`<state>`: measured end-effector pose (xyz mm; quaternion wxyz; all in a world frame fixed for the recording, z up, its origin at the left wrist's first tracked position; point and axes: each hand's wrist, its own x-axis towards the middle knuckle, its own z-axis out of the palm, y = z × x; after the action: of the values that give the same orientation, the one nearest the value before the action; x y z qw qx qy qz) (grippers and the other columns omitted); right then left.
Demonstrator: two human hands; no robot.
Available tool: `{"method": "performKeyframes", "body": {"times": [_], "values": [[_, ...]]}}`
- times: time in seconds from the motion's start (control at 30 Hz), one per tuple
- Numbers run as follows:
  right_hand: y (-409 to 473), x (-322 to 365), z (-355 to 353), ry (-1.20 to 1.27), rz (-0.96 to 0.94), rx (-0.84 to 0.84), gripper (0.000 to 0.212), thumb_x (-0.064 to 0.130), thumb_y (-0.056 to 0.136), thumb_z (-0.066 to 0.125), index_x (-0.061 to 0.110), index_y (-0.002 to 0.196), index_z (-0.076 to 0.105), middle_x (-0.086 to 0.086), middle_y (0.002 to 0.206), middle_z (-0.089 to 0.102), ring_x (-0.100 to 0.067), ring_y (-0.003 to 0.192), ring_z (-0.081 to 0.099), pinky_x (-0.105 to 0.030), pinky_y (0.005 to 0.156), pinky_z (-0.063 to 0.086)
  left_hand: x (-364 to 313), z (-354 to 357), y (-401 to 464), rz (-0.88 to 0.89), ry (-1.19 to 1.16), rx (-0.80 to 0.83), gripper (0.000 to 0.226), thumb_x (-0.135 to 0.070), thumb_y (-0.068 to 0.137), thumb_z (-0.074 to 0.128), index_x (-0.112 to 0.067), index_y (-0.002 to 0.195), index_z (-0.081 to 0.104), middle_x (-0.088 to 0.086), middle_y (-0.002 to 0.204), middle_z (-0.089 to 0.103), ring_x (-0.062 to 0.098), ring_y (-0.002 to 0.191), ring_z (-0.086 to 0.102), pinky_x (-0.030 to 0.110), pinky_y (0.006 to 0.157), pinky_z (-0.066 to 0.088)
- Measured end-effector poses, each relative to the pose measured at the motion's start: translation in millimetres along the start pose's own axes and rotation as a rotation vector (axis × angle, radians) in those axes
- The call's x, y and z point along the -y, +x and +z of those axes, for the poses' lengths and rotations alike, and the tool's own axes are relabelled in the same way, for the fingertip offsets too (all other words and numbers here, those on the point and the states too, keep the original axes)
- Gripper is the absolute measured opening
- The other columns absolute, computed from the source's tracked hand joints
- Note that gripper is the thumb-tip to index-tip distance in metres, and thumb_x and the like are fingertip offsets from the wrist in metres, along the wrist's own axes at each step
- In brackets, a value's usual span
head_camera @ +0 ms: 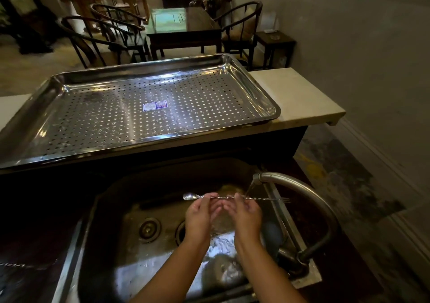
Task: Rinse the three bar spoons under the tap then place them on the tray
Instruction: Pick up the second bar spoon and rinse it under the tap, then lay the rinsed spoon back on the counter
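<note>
A long twisted bar spoon (226, 197) lies level over the sink, bowl end at the left, forked end at the right. My left hand (200, 214) pinches its stem near the bowl and my right hand (246, 214) pinches it further right. Water runs from the curved tap (302, 191) onto the stem just right of my right hand. The perforated steel tray (144, 107) sits on the raised counter behind the sink and holds no spoons. No other bar spoons are visible.
The steel sink (111, 244) has two drains at its bottom and a wet floor. A dark object lies along the sink's front edge. A pale counter slab (302, 100) extends right of the tray. Chairs and tables stand beyond.
</note>
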<state>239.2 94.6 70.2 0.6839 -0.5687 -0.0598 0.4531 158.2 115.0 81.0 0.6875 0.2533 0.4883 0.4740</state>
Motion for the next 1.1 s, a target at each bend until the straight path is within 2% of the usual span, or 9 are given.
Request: {"method": "performKeyframes", "body": {"times": [0.17, 0.37, 0.47, 0.57, 0.77, 0.87, 0.93, 1.0, 1.1], "values": [[6.6, 5.4, -11.3, 0.074, 0.002, -0.037, 0.013, 0.006, 0.094, 0.046, -0.001, 0.104, 0.05, -0.019, 0.089, 0.065, -0.012, 0.055, 0.068, -0.016, 0.049, 0.055, -12.5, -28.2, 11.3, 0.02, -0.047, -0.16, 0.029, -0.014, 0.1, 0.035, -0.004, 0.084, 0.057, 0.014, 0.084, 0.064, 0.017, 0.076, 0.065, 0.014, 0.056, 0.056], [0.3, 5.6, -13.6, 0.072, 0.097, 0.027, 0.038, 0.031, 0.098, 0.036, -0.003, 0.103, 0.055, -0.015, 0.084, 0.068, -0.017, 0.057, 0.071, -0.021, 0.046, 0.055, -7.0, -44.2, 16.9, -0.019, -0.086, -0.244, 0.03, -0.017, 0.099, 0.035, -0.004, 0.082, 0.056, 0.016, 0.085, 0.062, 0.021, 0.081, 0.062, 0.017, 0.056, 0.056], [1.7, 7.6, -18.0, -0.071, 0.116, 0.007, 0.026, 0.024, 0.094, 0.05, 0.0, 0.097, 0.061, -0.009, 0.078, 0.065, -0.015, 0.058, 0.064, -0.017, 0.041, 0.049, -6.8, -49.6, 17.5, -0.014, -0.091, -0.265, 0.029, -0.016, 0.099, 0.036, -0.005, 0.082, 0.056, 0.015, 0.086, 0.062, 0.023, 0.084, 0.062, 0.026, 0.069, 0.057], [1.5, 10.5, -21.6, -0.227, 0.104, 0.035, 0.01, 0.013, 0.087, 0.061, 0.006, 0.08, 0.062, -0.004, 0.064, 0.059, -0.005, 0.042, 0.053, -0.014, 0.034, 0.038, -6.8, -55.1, 16.9, -0.008, -0.089, -0.271, 0.028, -0.016, 0.099, 0.037, -0.005, 0.082, 0.056, 0.015, 0.085, 0.063, 0.023, 0.083, 0.062, 0.028, 0.074, 0.051], [0.6, 20.6, -23.5, -0.181, 0.165, 0.083, 0.042, 0.027, 0.098, 0.038, 0.004, 0.076, 0.064, -0.002, 0.052, 0.057, -0.005, 0.032, 0.043, -0.015, 0.033, 0.03, -12.3, -65.7, 17.1, -0.018, -0.124, -0.253, 0.023, -0.013, 0.098, 0.04, -0.004, 0.088, 0.059, 0.013, 0.086, 0.065, 0.02, 0.08, 0.064, 0.018, 0.059, 0.057], [-1.6, 22.6, -16.0, -0.159, 0.259, 0.142, 0.027, 0.013, 0.094, 0.045, 0.003, 0.076, 0.062, -0.005, 0.057, 0.054, -0.011, 0.045, 0.045, -0.016, 0.037, 0.034, -21.0, -73.4, 16.4, -0.032, -0.181, -0.276, 0.02, -0.01, 0.098, 0.04, 0.001, 0.102, 0.056, 0.011, 0.087, 0.064, 0.02, 0.079, 0.062, 0.028, 0.08, 0.053], [-4.8, 22.2, -10.5, -0.161, 0.285, 0.179, 0.018, 0.0, 0.088, 0.05, 0.002, 0.075, 0.061, -0.006, 0.055, 0.054, -0.011, 0.042, 0.05, -0.014, 0.037, 0.038, -29.0, -82.6, 14.5, -0.033, -0.215, -0.298, 0.018, -0.009, 0.098, 0.04, 0.0, 0.103, 0.055, 0.011, 0.088, 0.063, 0.02, 0.08, 0.062, 0.033, 0.089, 0.046], [-8.4, 19.2, -8.7, -0.236, 0.243, 0.222, 0.016, -0.002, 0.088, 0.051, 0.003, 0.078, 0.062, -0.007, 0.059, 0.059, -0.013, 0.05, 0.054, -0.013, 0.041, 0.044, -37.4, -92.3, 11.1, -0.019, -0.233, -0.3, 0.017, -0.008, 0.098, 0.04, -0.001, 0.098, 0.056, 0.011, 0.088, 0.064, 0.019, 0.08, 0.062, 0.031, 0.083, 0.052], [-16.8, 10.3, -3.6, -0.338, 0.179, 0.249, 0.015, 0.0, 0.09, 0.049, 0.004, 0.084, 0.063, -0.011, 0.071, 0.062, -0.018, 0.062, 0.054, -0.011, 0.043, 0.048, -48.4, -106.9, 5.8, 0.001, -0.255, -0.289, 0.018, -0.007, 0.098, 0.039, 0.0, 0.102, 0.054, 0.011, 0.089, 0.065, 0.018, 0.078, 0.063, 0.018, 0.063, 0.057]]}}
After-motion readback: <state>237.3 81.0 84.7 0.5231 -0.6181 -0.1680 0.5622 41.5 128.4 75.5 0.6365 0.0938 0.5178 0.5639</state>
